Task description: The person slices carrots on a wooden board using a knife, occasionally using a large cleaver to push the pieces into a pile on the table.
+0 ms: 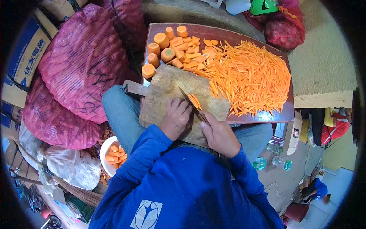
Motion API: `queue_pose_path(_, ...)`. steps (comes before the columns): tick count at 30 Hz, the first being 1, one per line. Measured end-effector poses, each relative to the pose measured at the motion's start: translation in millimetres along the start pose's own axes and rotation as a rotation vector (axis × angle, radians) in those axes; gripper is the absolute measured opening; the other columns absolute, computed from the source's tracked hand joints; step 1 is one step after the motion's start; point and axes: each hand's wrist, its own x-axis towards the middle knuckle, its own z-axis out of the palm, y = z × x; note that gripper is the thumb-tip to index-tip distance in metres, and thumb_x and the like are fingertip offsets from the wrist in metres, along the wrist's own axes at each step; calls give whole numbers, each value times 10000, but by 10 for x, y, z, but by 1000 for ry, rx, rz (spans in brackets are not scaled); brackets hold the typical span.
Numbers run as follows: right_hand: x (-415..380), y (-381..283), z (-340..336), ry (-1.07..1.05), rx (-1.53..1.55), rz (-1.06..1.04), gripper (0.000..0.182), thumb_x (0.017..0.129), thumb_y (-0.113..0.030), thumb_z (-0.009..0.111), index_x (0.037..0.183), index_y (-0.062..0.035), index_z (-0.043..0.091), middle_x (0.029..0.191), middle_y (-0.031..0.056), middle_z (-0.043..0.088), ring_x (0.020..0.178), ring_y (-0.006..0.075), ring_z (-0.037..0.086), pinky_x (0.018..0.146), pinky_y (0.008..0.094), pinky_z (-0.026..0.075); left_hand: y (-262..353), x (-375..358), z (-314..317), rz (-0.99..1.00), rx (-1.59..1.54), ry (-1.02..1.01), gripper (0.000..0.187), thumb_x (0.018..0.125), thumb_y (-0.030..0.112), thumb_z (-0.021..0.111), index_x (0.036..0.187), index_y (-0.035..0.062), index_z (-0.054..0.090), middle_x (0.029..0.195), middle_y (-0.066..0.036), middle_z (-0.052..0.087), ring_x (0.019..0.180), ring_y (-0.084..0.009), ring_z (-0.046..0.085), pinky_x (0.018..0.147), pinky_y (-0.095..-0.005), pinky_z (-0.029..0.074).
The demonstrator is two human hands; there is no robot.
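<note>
My right hand (221,133) is wrapped round the handle of a knife (193,105), whose blade slants up and left over a worn wooden cutting board (167,82). Beside the blade, on its right, lie a few thin carrot strips (195,101). My left hand (177,117) is on the board left of the knife, its fingers curled together; what they hold, if anything, is hidden. Above the board are carrot chunks and slices (167,55). A large heap of shredded carrot (253,78) covers the right part of the dark red table (213,33).
Large pink mesh sacks (82,65) stand at the left. A white bucket (103,155) with peeled carrots sits below them. Plastic bottles (282,163) are on the floor at the right. Other people (315,190) are at the far right.
</note>
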Motion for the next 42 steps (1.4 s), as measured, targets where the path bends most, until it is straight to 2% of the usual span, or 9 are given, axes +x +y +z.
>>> queue_pose_path(6,27,22,-77,143,172,-97,372,1083,-200,602,1412,-28,579,857,322,682,826,524,705,693,577,532,-12,0,15,-19,-45,17,324,722,74,766,1027,-18,708,1037,-142,650,1052,-343,609,947,-494,470)
queue_pose_path(19,116,-42,-43,-4,8,-10,371,1091,-206,581,1409,-15,574,892,326,696,856,544,693,729,568,548,-27,-31,59,-16,-57,15,351,733,73,764,1071,-17,724,1082,-143,636,1084,-357,590,969,-500,457)
queue_pose_path(23,78,15,-108,162,173,-85,370,1084,-183,595,1410,-7,595,960,317,701,906,524,707,776,511,568,-23,-38,29,-44,-52,-3,307,760,53,774,1058,-6,729,1054,-140,642,1053,-356,598,951,-478,467)
queue_pose_path(25,-10,54,-154,249,200,-121,371,1082,-172,597,1415,-7,601,985,314,701,919,514,713,789,491,571,-25,11,24,-82,-111,151,218,762,-24,810,967,1,740,962,-138,685,913,-352,649,801,-449,511)
queue_pose_path(29,-190,33,-156,112,171,-84,369,1079,-164,598,1414,-9,610,989,296,706,879,470,729,787,466,572,9,93,-41,-245,-282,308,128,786,-52,800,892,-8,743,879,-128,689,855,-336,648,776,-416,531)
queue_pose_path(31,-230,-24,-140,-57,312,89,348,1081,-155,603,1380,20,627,969,244,680,884,331,709,825,412,553,-33,76,-26,-386,-382,437,93,801,-61,805,844,-6,744,850,-133,701,811,-333,654,733,-415,534)
queue_pose_path(33,-197,44,-157,-62,276,118,347,1076,-176,616,1362,20,642,938,245,697,867,364,721,806,432,555,-73,54,-19,-401,-376,423,90,814,-36,813,858,0,744,852,-137,705,814,-333,658,736,-415,532)
queue_pose_path(35,-135,245,-196,97,103,-71,336,1069,-207,625,1336,-7,666,895,267,717,797,422,734,747,460,573,-67,69,-32,-357,-300,363,91,817,-37,802,866,5,737,865,-134,694,822,-337,646,749,-428,526)
queue_pose_path(42,297,795,-782,223,-13,-48,350,1050,-234,676,1305,5,690,845,264,710,747,413,725,703,446,569,-60,77,52,-144,-124,175,158,802,-12,800,935,31,726,937,-116,645,907,-339,601,807,-450,504)
